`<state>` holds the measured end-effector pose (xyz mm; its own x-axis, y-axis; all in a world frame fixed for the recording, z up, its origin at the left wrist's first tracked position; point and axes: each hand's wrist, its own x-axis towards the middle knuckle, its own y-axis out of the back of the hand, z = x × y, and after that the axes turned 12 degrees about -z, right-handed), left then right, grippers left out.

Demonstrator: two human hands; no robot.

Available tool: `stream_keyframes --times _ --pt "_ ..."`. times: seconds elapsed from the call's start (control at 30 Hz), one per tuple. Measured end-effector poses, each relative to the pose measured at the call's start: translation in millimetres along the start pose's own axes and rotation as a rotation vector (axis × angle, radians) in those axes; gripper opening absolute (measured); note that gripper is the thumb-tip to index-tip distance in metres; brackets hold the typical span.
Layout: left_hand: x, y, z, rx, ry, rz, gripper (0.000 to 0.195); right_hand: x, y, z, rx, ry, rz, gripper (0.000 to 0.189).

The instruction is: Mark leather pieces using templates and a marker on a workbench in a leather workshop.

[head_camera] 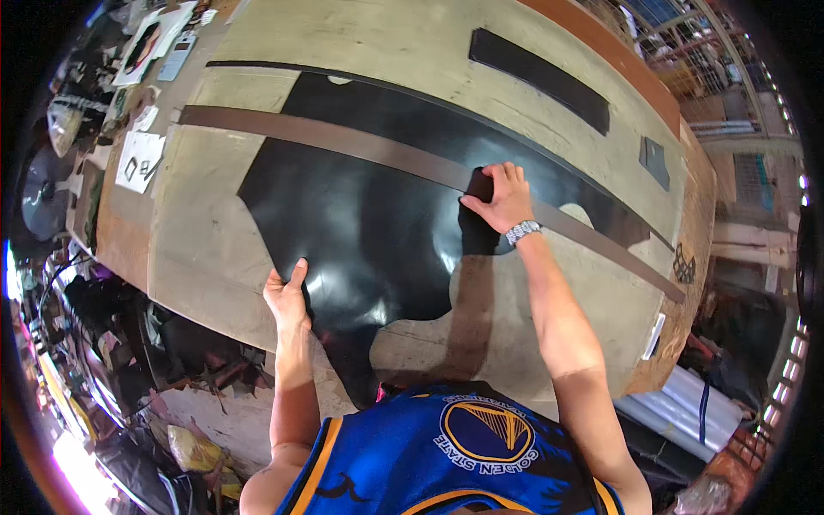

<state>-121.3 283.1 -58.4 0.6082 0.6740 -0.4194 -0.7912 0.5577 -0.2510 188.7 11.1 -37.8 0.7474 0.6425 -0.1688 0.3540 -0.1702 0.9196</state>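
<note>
A black leather hide [360, 219] with an irregular outline lies on the table, and its lower tip reaches the table edge near my body. Across it runs a long flat brownish straightedge [322, 138], slanting from upper left to lower right. My right hand [505, 196] spans the straightedge near its middle, thumb on the near edge and fingers on the far one. At the hide's left edge, my left hand [290, 296] grips the leather, thumb uppermost; its fingers are partly hidden. A narrow dark strip [251, 65] extends along the hide's far side. Shadow covers the leather beside my right hand.
Beyond the hide are a black rectangular piece [539, 80] and a small dark piece [655, 162]. Papers with drawings [140, 161] and a calculator [177, 58] lie at left. Clear plastic rolls [692, 405] stick out below the table's right end.
</note>
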Motion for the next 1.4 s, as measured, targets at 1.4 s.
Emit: stream_keyframes --times 1.4 --pt "-106.8 28.9 -35.8 0.367 0.051 0.092 0.023 -245.8 77.6 342.0 -0.106 -0.132 0.149 0.065"
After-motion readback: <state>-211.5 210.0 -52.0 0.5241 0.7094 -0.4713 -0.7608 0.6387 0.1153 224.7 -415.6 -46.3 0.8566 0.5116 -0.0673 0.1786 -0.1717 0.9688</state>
